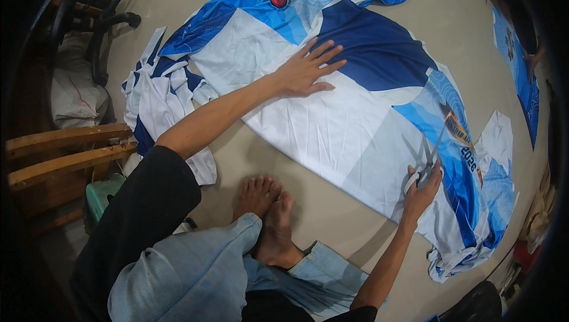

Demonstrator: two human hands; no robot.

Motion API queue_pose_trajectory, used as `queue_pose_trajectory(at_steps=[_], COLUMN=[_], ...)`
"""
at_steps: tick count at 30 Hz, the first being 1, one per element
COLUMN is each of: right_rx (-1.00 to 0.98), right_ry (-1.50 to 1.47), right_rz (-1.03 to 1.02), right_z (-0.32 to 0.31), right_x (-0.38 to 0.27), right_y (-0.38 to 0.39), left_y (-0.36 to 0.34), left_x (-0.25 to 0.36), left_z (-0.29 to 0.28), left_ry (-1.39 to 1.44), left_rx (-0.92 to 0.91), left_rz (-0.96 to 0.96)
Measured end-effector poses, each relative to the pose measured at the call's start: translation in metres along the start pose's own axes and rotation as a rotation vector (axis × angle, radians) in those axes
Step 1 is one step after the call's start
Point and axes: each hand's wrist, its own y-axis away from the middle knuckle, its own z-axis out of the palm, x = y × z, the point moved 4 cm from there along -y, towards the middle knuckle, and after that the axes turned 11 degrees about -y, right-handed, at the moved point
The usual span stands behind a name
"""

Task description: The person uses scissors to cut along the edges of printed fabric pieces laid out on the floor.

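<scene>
Left hand [305, 73] spread flat on printed fabric [332, 126]; right hand [422, 187] gripping scissors [428, 155], blades seemingly open. Cut scraps [163, 93] piled near floor's left edge.

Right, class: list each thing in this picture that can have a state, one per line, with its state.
Printed fabric: spread flat on the floor, partly cut.
Scissors: blades open, over the fabric.
Left hand: pressed flat on the fabric, fingers spread.
Right hand: closed around the scissors' handles.
Cut pieces: heaped, crumpled.
</scene>
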Motion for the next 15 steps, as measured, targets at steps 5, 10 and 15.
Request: queue_pose_trajectory(at_steps=[5, 10, 15], right_rx=[0.018, 0.035, 0.005], right_ry=[-0.032, -0.036, -0.407], right_rz=[-0.027, 0.014, 0.374], right_z=[-0.003, -0.009, -0.019], right_x=[-0.004, -0.008, -0.013], right_y=[0.002, 0.006, 0.068], left_y=[0.008, 0.017, 0.020], left_x=[0.034, 0.043, 0.058], left_z=[-0.007, -0.005, -0.027], left_ry=[0.038, 0.041, 0.089], left_rx=[-0.030, -0.066, 0.016], left_rz=[0.088, 0.070, 0.059])
